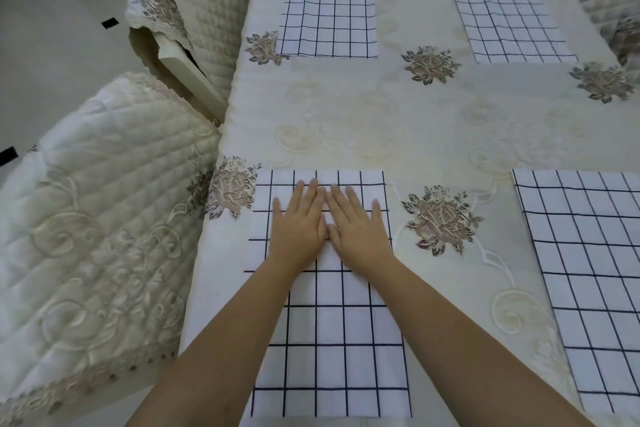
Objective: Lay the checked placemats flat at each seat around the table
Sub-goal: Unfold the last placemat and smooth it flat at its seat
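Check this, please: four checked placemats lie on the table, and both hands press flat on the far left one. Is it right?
Not quite. The left hand and the right hand press flat on the near left placemat, not the far left placemat, as the head view shows. Four placemats on the table is correct.

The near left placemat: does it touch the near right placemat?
Apart. The head view shows tablecloth with an embroidered flower between the near left placemat and the near right placemat.
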A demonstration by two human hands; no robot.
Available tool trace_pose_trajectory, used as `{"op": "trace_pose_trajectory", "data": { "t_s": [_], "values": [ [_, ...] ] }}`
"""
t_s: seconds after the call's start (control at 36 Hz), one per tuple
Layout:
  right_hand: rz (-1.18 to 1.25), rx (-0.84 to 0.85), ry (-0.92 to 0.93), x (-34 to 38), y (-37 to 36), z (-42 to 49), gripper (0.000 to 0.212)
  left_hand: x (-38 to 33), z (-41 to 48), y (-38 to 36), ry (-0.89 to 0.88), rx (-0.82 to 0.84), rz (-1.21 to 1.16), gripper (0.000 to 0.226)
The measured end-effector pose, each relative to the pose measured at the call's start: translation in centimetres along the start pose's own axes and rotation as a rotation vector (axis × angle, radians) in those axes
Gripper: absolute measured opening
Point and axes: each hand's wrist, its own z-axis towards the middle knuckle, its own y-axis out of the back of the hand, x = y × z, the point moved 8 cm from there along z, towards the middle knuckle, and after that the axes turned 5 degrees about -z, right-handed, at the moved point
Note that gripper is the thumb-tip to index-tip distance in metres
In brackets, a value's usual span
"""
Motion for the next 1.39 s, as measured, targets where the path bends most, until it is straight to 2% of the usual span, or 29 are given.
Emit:
{"op": "trace_pose_trajectory", "data": {
  "t_s": [0.11,0.19,0.25,0.36,0.47,0.56,0.67,0.72,0.81,0.86,1.03,1.08,1.11,1.19,1.39],
  "values": [
    [-0.082,0.004,-0.087,-4.3,-0.2,0.4,0.065,3.7,-0.3,1.2,0.191,-0.105,-0.051,0.052],
    [-0.036,-0.045,-0.225,-8.4,0.3,0.0,0.058,6.7,-0.8,1.7,0.298,-0.102,-0.099,0.062],
    [-0.013,-0.062,-0.265,-10.0,0.7,-0.7,0.059,8.4,-1.3,1.6,0.324,-0.087,-0.109,0.066],
    [0.034,-0.088,-0.287,-11.5,0.3,-2.7,0.059,10.1,-3.1,1.8,0.347,-0.113,-0.126,0.051],
    [0.136,-0.220,-0.302,-11.4,0.4,-6.1,0.069,10.3,-6.3,1.8,0.350,-0.146,-0.185,0.054],
    [0.259,-0.295,-0.295,-10.2,0.0,-8.6,0.058,9.8,-9.2,1.4,0.287,-0.170,-0.184,0.065],
    [0.614,-0.402,-0.365,-9.0,0.2,-11.5,0.035,8.9,-12.9,0.6,0.298,-0.188,-0.281,0.070],
    [0.739,-0.373,-0.433,-8.5,0.2,-12.2,0.034,8.0,-14.6,0.1,0.297,-0.169,-0.354,0.074],
    [1.001,-0.284,-0.606,-7.9,-0.3,-13.1,0.047,6.4,-17.4,-0.5,0.263,-0.147,-0.392,0.075],
    [1.057,-0.233,-0.702,-7.8,-0.7,-13.2,0.052,5.7,-18.8,-0.8,0.244,-0.163,-0.367,0.071],
    [0.966,-0.016,-0.750,-7.1,-1.1,-12.2,0.056,5.3,-19.3,-1.0,0.258,-0.140,-0.276,0.062],
    [0.937,0.027,-0.760,-7.0,-1.7,-11.9,0.036,5.1,-19.2,-0.9,0.245,-0.133,-0.225,0.058],
    [0.912,0.037,-0.774,-6.9,-1.9,-11.9,0.023,5.0,-19.2,-0.9,0.242,-0.136,-0.208,0.057],
    [0.840,0.042,-0.765,-6.6,-2.5,-11.6,0.043,5.0,-19.2,-0.8,0.243,-0.153,-0.179,0.056],
    [0.777,0.078,-0.795,-5.9,-2.4,-11.3,0.025,4.8,-19.2,-0.5,0.235,-0.167,-0.176,0.056]
  ]
}}
